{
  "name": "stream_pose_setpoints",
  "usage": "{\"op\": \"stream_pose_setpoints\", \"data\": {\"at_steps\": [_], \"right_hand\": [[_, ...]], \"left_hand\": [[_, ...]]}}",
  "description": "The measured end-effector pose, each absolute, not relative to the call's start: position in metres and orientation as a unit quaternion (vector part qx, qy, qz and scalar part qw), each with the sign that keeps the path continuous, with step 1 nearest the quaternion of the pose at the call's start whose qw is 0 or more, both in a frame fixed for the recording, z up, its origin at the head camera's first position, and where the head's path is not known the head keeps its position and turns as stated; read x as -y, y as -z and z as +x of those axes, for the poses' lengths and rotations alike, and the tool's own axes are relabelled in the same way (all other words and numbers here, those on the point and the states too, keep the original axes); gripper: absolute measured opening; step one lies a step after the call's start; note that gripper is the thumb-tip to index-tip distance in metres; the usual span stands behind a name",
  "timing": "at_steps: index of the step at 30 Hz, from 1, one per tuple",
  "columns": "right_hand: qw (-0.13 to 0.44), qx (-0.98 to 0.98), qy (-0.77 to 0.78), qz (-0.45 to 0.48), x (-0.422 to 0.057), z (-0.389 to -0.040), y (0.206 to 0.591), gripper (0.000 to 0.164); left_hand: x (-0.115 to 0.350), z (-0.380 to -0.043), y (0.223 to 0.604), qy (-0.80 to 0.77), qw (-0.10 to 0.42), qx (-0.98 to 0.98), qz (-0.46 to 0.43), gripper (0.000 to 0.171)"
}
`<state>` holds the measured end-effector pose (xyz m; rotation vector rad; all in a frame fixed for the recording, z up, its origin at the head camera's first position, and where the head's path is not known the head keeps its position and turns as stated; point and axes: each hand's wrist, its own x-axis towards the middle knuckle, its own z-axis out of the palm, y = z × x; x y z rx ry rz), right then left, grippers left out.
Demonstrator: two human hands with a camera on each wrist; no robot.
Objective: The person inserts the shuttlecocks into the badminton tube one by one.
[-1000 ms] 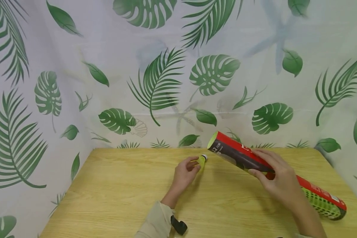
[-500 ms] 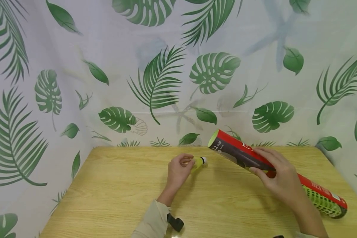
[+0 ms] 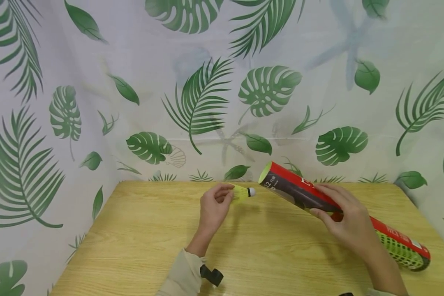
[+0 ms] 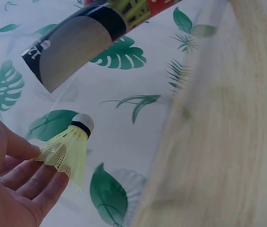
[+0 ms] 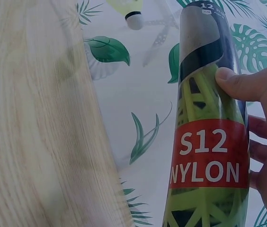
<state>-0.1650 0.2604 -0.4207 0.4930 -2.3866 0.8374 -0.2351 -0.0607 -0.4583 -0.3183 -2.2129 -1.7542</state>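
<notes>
A yellow shuttlecock (image 3: 243,192) with a white cork and black band is pinched by its skirt edge in my left hand (image 3: 215,204); the cork points right, toward the tube's end. In the left wrist view the shuttlecock (image 4: 69,146) sits between thumb and fingertips, below the tube's end. My right hand (image 3: 349,222) grips a long red, black and green shuttlecock tube (image 3: 296,187) around its middle. The tube lies tilted, its left end raised and its lower right end near the table. "S12 NYLON" is printed on the tube (image 5: 207,151) in the right wrist view.
A wood-grain table (image 3: 140,246) spreads beneath both hands. Behind it and at the sides hangs a white cloth (image 3: 207,41) printed with green leaves. A black strap piece (image 3: 211,275) is at the left wrist.
My left hand has drawn left and slightly up with the shuttlecock, whose cork has turned from pointing up-right to pointing right. The right hand and tube have stayed nearly still.
</notes>
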Motion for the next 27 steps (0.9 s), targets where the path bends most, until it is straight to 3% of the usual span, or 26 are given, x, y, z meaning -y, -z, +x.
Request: {"op": "stream_pose_setpoints", "data": {"at_steps": [20, 27], "right_hand": [[0.275, 0.887, -0.309, 0.207, -0.25, -0.166, 0.421, 0.071], [0.271, 0.887, -0.307, 0.213, -0.244, -0.166, 0.422, 0.071]], "left_hand": [[0.084, -0.22, 0.405, 0.653, 0.237, 0.701, -0.162, 0.014], [0.089, -0.216, 0.398, 0.656, 0.233, 0.697, -0.172, 0.015]]}}
